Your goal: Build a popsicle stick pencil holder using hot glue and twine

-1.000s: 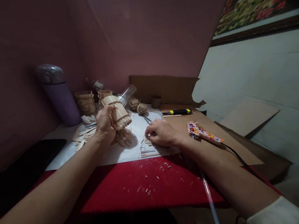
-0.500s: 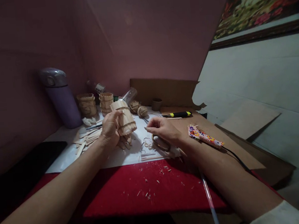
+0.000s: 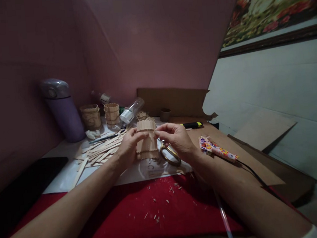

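A cup made of upright wooden craft sticks (image 3: 146, 144), with a cord-like band near each end, is held up in front of me. My left hand (image 3: 128, 147) is closed around its left side, the thumb across the front. My right hand (image 3: 175, 138) pinches thumb and forefinger together at the cup's upper right edge. Whatever may be between those fingertips is too small to make out. Scissors with gold-coloured handles (image 3: 170, 155) lie just under the right hand. Loose craft sticks (image 3: 103, 151) are spread on white paper left of the cup.
Two finished-looking stick cups (image 3: 111, 113), a purple bottle (image 3: 64, 118), a clear plastic bottle (image 3: 132, 110) and a small dark pot (image 3: 165, 114) stand or lie behind. Rightward are a yellow-black cutter (image 3: 192, 125) and a flower-patterned corded tool (image 3: 218, 149). Shavings dot the red cloth (image 3: 134, 217).
My left hand has brought the cup rightward and lower, turning it more upright. The right hand has come up to the cup's edge, still pinched. More of the loose sticks now shows.
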The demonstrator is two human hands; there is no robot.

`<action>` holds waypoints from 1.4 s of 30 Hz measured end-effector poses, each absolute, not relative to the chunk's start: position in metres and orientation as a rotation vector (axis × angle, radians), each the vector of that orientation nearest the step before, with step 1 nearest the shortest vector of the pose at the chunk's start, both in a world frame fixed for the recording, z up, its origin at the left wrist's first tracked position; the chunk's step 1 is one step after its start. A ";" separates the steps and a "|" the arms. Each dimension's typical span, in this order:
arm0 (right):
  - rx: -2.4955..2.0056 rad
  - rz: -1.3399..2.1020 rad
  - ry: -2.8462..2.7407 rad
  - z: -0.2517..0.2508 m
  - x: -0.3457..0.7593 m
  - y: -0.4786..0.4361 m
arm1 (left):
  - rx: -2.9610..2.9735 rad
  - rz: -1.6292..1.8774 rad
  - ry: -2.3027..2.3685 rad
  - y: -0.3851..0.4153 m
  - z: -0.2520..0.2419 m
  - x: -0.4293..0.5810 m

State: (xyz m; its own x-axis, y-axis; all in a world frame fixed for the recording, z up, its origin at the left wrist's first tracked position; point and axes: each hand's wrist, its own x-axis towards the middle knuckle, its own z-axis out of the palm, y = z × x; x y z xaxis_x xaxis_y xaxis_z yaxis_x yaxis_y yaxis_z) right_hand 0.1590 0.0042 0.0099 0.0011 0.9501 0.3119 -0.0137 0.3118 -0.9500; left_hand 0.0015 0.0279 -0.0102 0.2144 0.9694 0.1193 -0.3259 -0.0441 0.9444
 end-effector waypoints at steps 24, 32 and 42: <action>-0.947 1.018 -1.152 -0.001 0.145 0.002 | 1.163 1.305 0.733 0.031 -0.020 0.007; -0.968 0.964 -1.200 -0.003 0.145 0.001 | 1.166 1.299 0.728 0.031 -0.022 0.008; -0.958 0.586 -1.473 -0.005 0.147 -0.002 | 1.199 1.281 0.696 0.030 -0.022 0.006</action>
State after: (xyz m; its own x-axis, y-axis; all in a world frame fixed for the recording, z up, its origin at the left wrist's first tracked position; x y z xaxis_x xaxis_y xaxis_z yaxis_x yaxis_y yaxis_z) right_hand 0.1465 -0.0018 -0.0048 0.0645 0.8293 0.5550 0.2217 0.5304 -0.8183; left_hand 0.0062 0.0300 -0.0223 0.2174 0.9520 0.2154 -0.3379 -0.1336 0.9317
